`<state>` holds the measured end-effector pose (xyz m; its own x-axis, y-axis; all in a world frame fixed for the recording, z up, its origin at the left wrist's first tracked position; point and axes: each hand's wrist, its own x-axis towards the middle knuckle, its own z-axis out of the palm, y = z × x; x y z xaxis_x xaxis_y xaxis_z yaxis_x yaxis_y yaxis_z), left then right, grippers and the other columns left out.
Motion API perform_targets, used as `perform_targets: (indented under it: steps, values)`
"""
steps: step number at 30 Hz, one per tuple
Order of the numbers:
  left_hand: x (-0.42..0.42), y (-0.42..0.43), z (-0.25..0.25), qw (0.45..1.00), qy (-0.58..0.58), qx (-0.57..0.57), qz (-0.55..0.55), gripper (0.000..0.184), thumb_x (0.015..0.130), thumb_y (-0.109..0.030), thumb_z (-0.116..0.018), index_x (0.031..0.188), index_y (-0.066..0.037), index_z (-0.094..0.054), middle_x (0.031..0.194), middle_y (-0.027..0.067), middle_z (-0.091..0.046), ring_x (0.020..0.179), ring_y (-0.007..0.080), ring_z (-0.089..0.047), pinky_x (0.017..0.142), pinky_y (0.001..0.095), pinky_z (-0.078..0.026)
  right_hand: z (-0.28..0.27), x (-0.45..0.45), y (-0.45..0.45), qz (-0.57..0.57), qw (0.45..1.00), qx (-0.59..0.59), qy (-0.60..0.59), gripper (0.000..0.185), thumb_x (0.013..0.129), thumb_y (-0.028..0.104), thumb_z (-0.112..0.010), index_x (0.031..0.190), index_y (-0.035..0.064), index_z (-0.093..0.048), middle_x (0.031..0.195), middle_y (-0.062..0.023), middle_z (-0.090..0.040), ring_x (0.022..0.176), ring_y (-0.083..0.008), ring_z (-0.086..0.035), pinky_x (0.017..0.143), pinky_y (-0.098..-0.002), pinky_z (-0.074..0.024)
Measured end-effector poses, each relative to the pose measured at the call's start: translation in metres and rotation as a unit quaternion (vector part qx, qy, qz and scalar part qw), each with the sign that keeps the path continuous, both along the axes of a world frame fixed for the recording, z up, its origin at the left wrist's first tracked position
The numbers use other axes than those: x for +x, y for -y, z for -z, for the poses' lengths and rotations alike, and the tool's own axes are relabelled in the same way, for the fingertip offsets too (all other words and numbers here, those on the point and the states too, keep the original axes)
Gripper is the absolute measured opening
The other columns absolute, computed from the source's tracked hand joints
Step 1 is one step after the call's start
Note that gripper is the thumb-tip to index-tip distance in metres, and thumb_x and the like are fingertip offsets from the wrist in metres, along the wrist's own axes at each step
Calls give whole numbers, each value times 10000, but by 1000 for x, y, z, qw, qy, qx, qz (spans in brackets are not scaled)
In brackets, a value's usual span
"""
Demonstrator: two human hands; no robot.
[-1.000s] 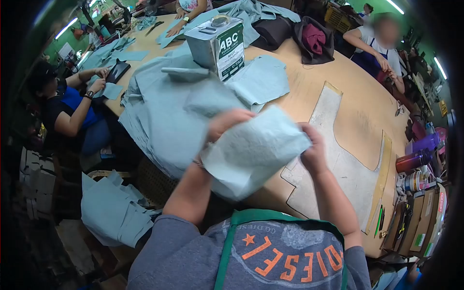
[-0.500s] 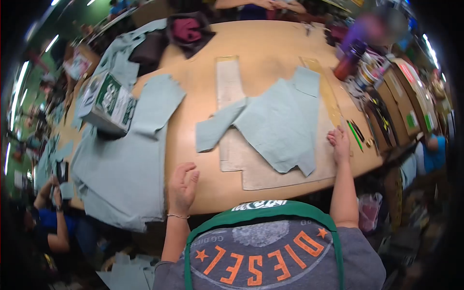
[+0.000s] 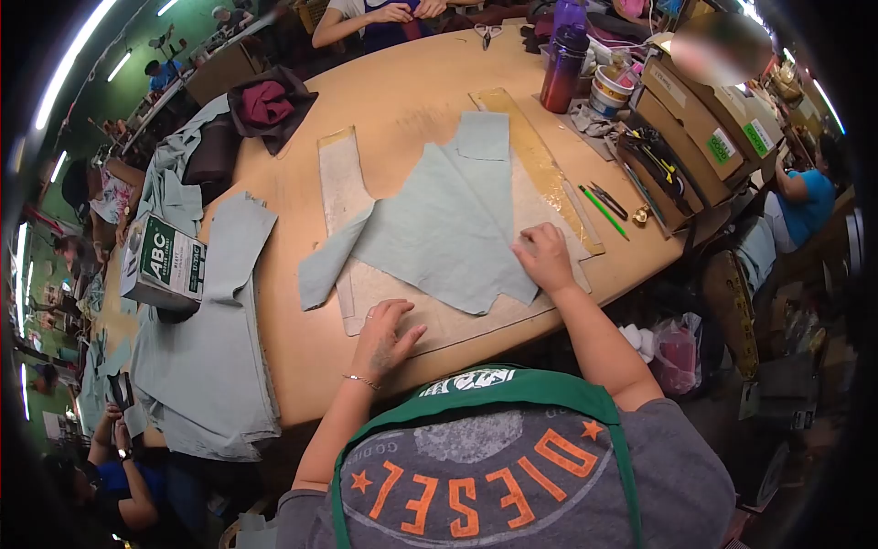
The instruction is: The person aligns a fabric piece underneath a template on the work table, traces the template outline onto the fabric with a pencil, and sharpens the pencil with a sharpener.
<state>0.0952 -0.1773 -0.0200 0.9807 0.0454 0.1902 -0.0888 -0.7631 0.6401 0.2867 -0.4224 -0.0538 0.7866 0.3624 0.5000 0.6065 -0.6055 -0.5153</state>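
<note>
A pale blue-green cut fabric piece [image 3: 434,229] lies on a whitish flat template [image 3: 340,174], its narrow left part folded over. My right hand [image 3: 546,259] rests at the fabric's right edge with fingertips touching it, fingers slightly bent and spread. Near the template's lower left edge, my left hand [image 3: 389,337] is open and palm down, thumb apart, below the fabric and not touching it. Yellowish tape [image 3: 540,174] covers the template's right strip.
At left, stacked blue-green fabric [image 3: 206,375] bears an ABC can [image 3: 165,265]. Dark cloth [image 3: 267,105] lies farther back. On the right are a green pen [image 3: 604,212], a purple-red bottle [image 3: 564,71], a tub [image 3: 610,90] and cardboard boxes [image 3: 700,119]. A person's hands [image 3: 412,11] show across the table.
My right hand has moved from the template's right side to the fabric's edge. My left hand has come from the bare table onto the template's lower edge. The view has shifted.
</note>
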Motion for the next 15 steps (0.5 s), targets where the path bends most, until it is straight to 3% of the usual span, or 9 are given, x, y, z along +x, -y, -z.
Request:
perform_targets:
  steps: [5,9,10,13,14,15]
  values:
    - [25,50,-3,999,36,6,39,601,655,-318,-684,1132,-29,-460,1069,162,-486,976,329,-452,838,386,-377,-19,-16,-2,-53,994,-96,-27,401,636,380,-671,912,98,-600,994,-91,-487,975,-262,-428,809,-401,-371]
    - [38,89,-2,994,12,97,46,660,623,-353,-699,1164,-66,-451,1099,124,-467,987,301,-440,810,383,-400,-13,-11,6,-128,987,-100,1,407,659,405,-641,948,122,-602,1088,-95,-465,1057,-251,-396,867,-418,-331]
    - [39,94,-4,995,33,91,32,527,649,-308,-685,1091,-76,-516,1045,115,-496,940,296,-463,775,375,-411,-12,-10,7,-130,987,-96,-2,396,661,392,-644,946,120,-602,1097,-99,-464,1062,-253,-394,874,-413,-327]
    - [44,89,9,996,62,57,14,348,684,-241,-660,973,-65,-577,964,118,-520,883,299,-482,753,368,-412,-3,-3,9,-132,988,-79,-21,381,668,358,-646,963,121,-597,1098,-103,-464,1062,-257,-395,883,-404,-323]
    - [44,91,12,996,87,34,-7,190,718,-174,-627,849,-41,-592,855,121,-528,816,302,-495,720,366,-413,0,-3,10,-132,988,-73,-28,379,671,348,-646,972,122,-594,1094,-103,-465,1060,-258,-396,884,-401,-323]
    - [42,92,14,997,74,18,-10,176,721,-163,-623,836,-35,-585,837,123,-525,802,302,-498,710,364,-414,0,-3,11,-130,988,-73,-39,384,672,345,-647,981,123,-590,1097,-105,-463,1060,-259,-396,888,-398,-320]
